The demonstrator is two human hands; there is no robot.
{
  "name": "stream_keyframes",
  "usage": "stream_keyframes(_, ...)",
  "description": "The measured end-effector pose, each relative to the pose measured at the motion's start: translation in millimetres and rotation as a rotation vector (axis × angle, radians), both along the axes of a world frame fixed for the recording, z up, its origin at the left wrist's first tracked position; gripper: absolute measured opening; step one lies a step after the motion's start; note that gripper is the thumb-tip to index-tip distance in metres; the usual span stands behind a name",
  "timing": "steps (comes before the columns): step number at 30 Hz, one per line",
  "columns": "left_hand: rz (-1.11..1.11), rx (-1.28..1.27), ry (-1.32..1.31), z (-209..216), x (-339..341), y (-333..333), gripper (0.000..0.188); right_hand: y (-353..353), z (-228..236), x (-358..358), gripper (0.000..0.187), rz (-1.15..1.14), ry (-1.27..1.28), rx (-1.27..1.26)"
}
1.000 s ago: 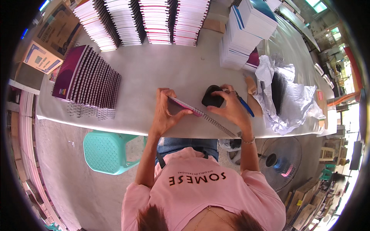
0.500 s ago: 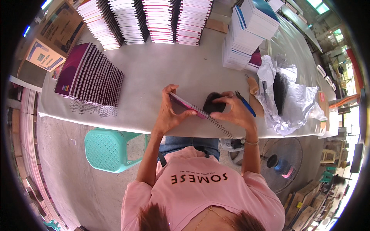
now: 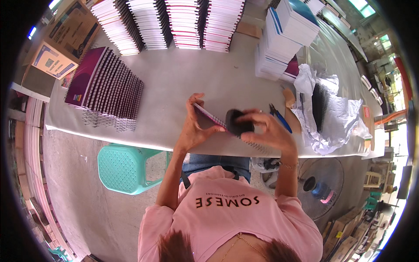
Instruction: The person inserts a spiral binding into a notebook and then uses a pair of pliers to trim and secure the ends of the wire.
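Observation:
My left hand [image 3: 194, 126] grips a thin notebook [image 3: 209, 117] with a pink edge, held on edge above the table's near side. A wire spiral [image 3: 257, 146] sticks out of the notebook's lower right end. My right hand [image 3: 266, 131] holds a black round pad [image 3: 238, 123] pressed against the notebook's spine. Blue-handled pliers [image 3: 279, 118] lie on the table just beyond my right hand.
A slanted row of purple spiral-bound notebooks [image 3: 104, 85] lies at the left. Stacks of unbound books [image 3: 174, 22] line the far edge, with more stacks [image 3: 286, 37] at the right. A white bag holding black spirals [image 3: 323, 109] is at the right. A teal stool [image 3: 126, 168] stands below the table [image 3: 183, 83].
The notebook has tilted more upright and risen slightly. My right hand has slid left along the spine with the black pad.

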State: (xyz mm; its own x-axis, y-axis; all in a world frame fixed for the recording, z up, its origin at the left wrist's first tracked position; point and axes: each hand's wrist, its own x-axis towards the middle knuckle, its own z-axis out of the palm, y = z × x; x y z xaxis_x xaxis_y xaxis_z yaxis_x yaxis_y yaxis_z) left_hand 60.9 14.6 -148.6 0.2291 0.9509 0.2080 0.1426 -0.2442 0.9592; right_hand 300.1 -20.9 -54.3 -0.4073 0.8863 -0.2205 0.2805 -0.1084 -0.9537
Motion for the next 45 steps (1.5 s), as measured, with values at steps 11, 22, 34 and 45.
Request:
stream_keyframes(11,-0.044,-0.018,-0.017,-1.9,-2.8,-3.1,0.112,13.6,-18.2,-4.9,0.051,-0.083,-0.026,0.035)
stream_keyframes(22,-0.05,-0.108,-0.045,0.1,-2.2,-0.5,0.114,8.9,-7.0,-16.7,0.052,0.025,0.074,0.017)
stream_keyframes(34,-0.064,-0.105,-0.047,1.6,-4.2,2.0,0.109,13.2,-5.2,-26.4,0.05,0.016,-0.039,0.106)
stream_keyframes(45,0.143,-0.07,-0.06,4.7,17.1,-16.7,0.051,-17.2,-84.8,32.9,0.068,-0.646,-0.933,0.439)
